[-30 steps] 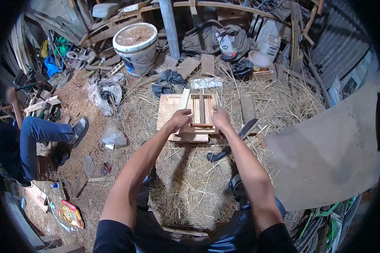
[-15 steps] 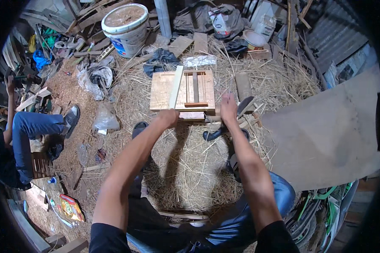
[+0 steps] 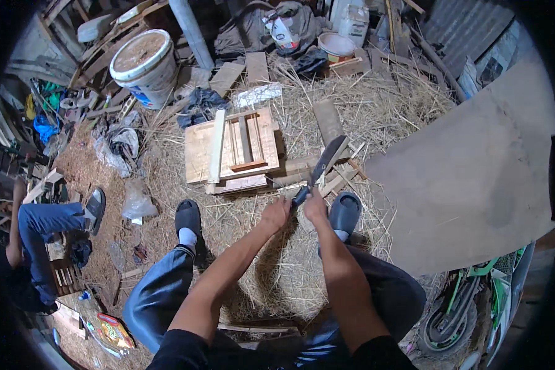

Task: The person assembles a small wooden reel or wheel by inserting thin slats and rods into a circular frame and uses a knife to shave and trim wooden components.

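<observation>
A machete (image 3: 328,160) with a dark, broad blade and a black handle slants up and to the right in front of my knees. My left hand (image 3: 276,213) is closed at the rear end of its handle. Beside it, my right hand (image 3: 315,208) is closed near the spot where handle and blade join; its fingertips are partly hidden. Ahead and to the left lies a flat wooden board (image 3: 200,151). On the board rest a pale wooden strip (image 3: 217,147) and a small wooden frame (image 3: 248,165) with slim bars. Neither hand touches these.
Straw covers the ground around my sandals (image 3: 345,213). Wood offcuts (image 3: 339,179) lie beyond the blade. A large sheet (image 3: 456,172) spreads at the right, above a green motorbike (image 3: 453,314). A white bucket (image 3: 142,68) stands far left. Another person (image 3: 49,228) sits at the left.
My left hand has let go of the pale strip, now lying on the board, and moved to the machete. My right hand has come back toward me onto it. The view has shifted rightward.
</observation>
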### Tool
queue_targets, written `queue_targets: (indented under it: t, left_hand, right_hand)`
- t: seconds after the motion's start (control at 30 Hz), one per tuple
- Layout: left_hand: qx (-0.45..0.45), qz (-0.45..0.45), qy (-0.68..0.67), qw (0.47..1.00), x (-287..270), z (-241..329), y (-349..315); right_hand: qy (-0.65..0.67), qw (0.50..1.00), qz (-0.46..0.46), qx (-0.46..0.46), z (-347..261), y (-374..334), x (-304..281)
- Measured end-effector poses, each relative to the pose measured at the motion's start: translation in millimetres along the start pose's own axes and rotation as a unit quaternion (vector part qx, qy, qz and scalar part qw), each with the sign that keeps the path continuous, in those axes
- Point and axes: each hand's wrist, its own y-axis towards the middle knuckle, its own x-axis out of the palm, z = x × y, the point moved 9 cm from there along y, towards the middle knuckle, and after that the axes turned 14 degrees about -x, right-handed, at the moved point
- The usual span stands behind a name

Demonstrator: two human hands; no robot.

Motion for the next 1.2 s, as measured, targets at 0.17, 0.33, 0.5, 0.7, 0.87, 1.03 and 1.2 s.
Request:
queue_targets:
  t: [0.17, 0.33, 0.5, 0.7, 0.87, 1.03, 1.2]
  left_hand:
    - [-0.064, -0.006, 0.049, 0.997, 25.4, -2.7, 21.3]
    - [0.079, 0.021, 0.039, 0.996, 13.0, 51.3, 21.5]
    - [0.071, 0.0, -0.031, 0.997, 30.2, 99.6, 53.5]
    - [0.016, 0.025, -0.139, 0.99, 25.3, 73.0, 61.1]
    - [-0.036, -0.021, -0.09, 0.995, 3.3, 19.4, 30.7]
    - [0.027, 0.049, 0.013, 0.998, 35.4, -36.4, -10.0]
    - [-0.002, 0.067, 0.109, 0.992, 34.9, 1.6, 9.0]
  right_hand:
    - [-0.042, 0.998, 0.027, 0.042, -11.5, 9.1, 2.0]
    - [0.002, 0.984, 0.092, 0.152, 23.2, 15.5, -39.3]
    - [-0.029, 0.981, 0.076, 0.174, 90.3, 17.8, -51.9]
    - [-0.101, 0.987, 0.056, 0.116, 94.5, 27.3, -45.6]
    - [0.025, 0.993, 0.006, 0.119, 111.8, 39.7, -4.7]
    - [-0.065, 0.986, -0.136, 0.069, 10.9, 16.8, 28.1]
    - [-0.031, 0.998, -0.029, 0.039, -25.2, 22.9, 2.6]
